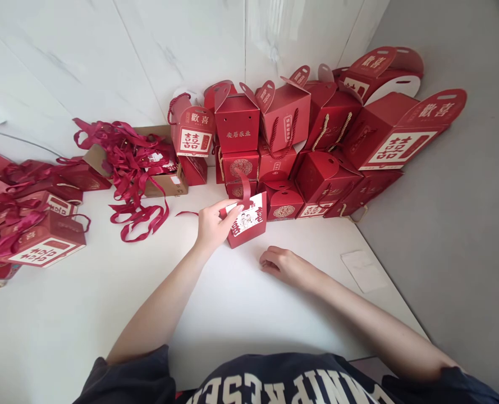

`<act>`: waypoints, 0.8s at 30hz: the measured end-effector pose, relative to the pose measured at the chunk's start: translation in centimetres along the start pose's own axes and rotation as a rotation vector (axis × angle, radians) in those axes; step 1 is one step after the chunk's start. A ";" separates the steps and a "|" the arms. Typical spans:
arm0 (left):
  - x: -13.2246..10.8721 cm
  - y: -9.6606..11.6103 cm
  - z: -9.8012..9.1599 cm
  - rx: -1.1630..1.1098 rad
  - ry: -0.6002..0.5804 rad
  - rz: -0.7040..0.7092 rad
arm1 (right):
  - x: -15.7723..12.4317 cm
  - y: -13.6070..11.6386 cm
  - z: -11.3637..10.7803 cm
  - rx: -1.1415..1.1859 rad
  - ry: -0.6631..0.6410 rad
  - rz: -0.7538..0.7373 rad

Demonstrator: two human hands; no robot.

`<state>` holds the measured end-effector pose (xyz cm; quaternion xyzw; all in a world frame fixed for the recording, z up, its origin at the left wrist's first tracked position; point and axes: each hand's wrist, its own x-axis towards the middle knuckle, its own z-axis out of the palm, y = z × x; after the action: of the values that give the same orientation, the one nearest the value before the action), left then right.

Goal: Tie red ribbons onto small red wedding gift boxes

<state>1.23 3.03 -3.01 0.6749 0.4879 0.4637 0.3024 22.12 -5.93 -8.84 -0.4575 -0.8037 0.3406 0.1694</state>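
Observation:
My left hand (216, 223) grips a small red gift box (250, 234) by its left side, thumb on the front. A white printed card with red characters and a small drawn couple covers the upper front of the box. A red ribbon (245, 185) stands up in a curve from its top. To the right and nearer to me, my right hand (283, 264) rests by the table surface, apart from the box. Its fingers are curled inward, and I cannot make out anything in them.
Red gift boxes (283, 163) are stacked along the back wall and the grey right wall. A cardboard box (165, 185) overflows with crimson ribbons (127, 157). More ribboned boxes (55, 235) crowd the left side. A flat white square (364, 270) lies at the right on the white table (148, 292).

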 end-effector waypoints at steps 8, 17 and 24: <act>0.0 0.0 0.0 -0.002 0.004 -0.002 | 0.8 0.0 0.3 -0.002 0.004 0.009; -0.3 0.3 0.1 -0.027 0.005 -0.026 | 0.9 -1.5 -0.4 -0.097 0.038 -0.061; -0.5 -0.1 0.4 -0.043 0.043 0.025 | 5.3 -4.3 -6.3 0.144 0.382 -0.414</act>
<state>1.52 2.67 -3.46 0.6642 0.4756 0.4924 0.3003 20.37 -0.47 -1.53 -0.3264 -0.8073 0.2626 0.4156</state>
